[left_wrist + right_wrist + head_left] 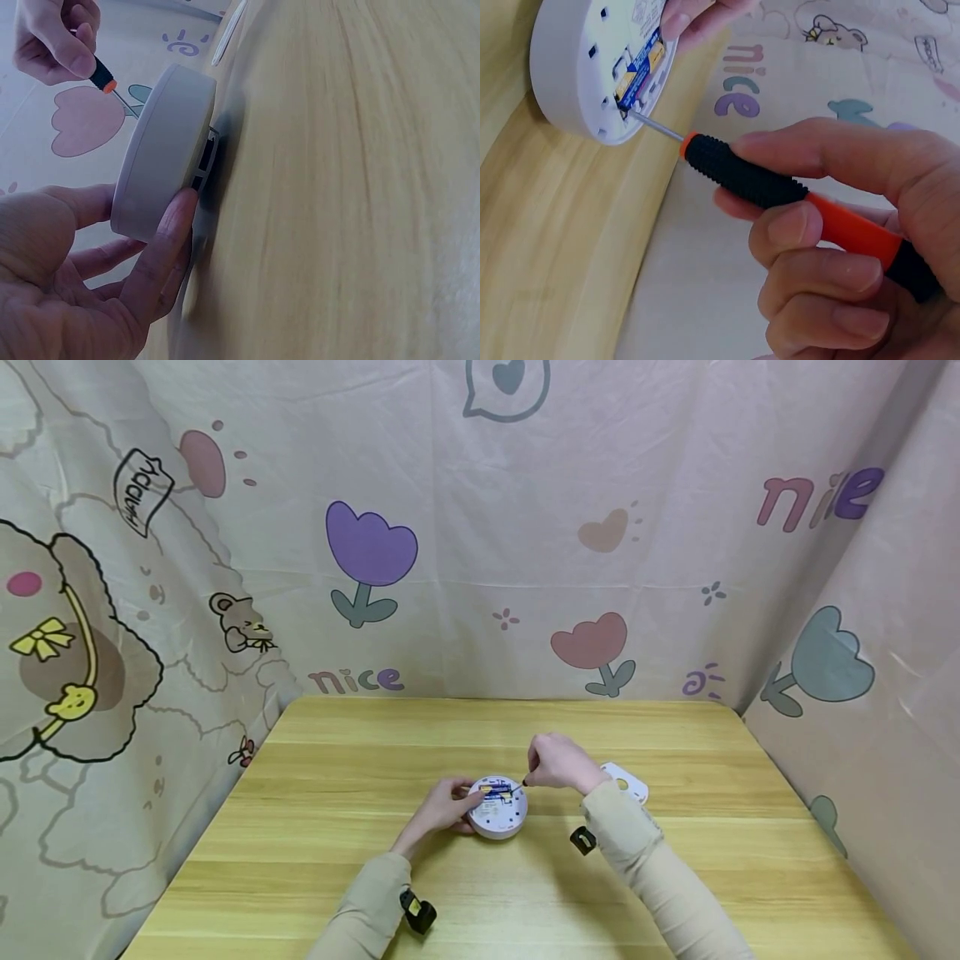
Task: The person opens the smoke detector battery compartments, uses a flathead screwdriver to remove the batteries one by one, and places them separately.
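Note:
A round white smoke alarm [498, 823] is tilted up over the table, its flat back with the battery bay facing the person. My left hand [441, 810] grips its left edge, thumb on the face and fingers beneath. A dark vented part [206, 154] shows on its underside. In the bay sits a blue and gold battery [639, 79]. My right hand [558, 762] holds a screwdriver [742, 174] with a black and orange handle. The thin metal shaft [657, 125] reaches into the bay, with its tip right at the battery's end.
A white plate [636, 787] with rounded ends and a hole lies on the wooden table [360, 752], behind the right wrist. Black wrist cameras [417, 912] hang at both sleeves. A patterned cloth [480, 527] hangs behind the table and along its sides.

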Demonstrator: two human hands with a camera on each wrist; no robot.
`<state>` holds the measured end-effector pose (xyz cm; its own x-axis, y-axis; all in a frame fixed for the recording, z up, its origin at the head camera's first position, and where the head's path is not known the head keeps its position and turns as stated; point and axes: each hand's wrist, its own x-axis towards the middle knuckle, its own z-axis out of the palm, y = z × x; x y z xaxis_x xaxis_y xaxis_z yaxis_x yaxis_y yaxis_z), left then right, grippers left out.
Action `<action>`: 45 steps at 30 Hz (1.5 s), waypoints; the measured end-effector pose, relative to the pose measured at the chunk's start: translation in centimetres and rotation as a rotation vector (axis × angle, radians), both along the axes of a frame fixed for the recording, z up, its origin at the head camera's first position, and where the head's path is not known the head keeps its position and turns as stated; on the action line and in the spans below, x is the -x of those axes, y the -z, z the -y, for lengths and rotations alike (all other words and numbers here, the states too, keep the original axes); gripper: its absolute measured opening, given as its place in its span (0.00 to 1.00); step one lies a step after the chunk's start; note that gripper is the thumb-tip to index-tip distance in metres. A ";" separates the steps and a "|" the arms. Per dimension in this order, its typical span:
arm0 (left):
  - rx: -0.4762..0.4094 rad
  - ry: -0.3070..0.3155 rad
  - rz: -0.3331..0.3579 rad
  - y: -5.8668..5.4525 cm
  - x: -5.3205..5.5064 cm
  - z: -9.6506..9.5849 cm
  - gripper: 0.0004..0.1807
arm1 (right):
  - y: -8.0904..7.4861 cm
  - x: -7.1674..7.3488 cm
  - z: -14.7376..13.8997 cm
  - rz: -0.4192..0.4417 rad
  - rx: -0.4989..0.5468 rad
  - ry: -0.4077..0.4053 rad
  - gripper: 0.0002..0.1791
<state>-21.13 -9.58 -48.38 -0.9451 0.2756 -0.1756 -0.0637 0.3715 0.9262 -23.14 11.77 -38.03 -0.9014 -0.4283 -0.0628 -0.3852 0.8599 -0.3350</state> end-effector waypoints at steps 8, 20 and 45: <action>-0.001 0.011 -0.015 -0.2 0.0 -0.1 0.23 | 0.6 1.1 -1.0 0.074 0.078 -0.017 0.12; 0.003 0.016 -0.009 -0.1 0.1 0.0 0.24 | 1.2 1.5 -2.2 0.217 0.238 0.034 0.09; -0.030 0.023 0.013 0.1 0.1 0.2 0.23 | 4.1 2.4 -5.2 0.493 0.576 0.078 0.09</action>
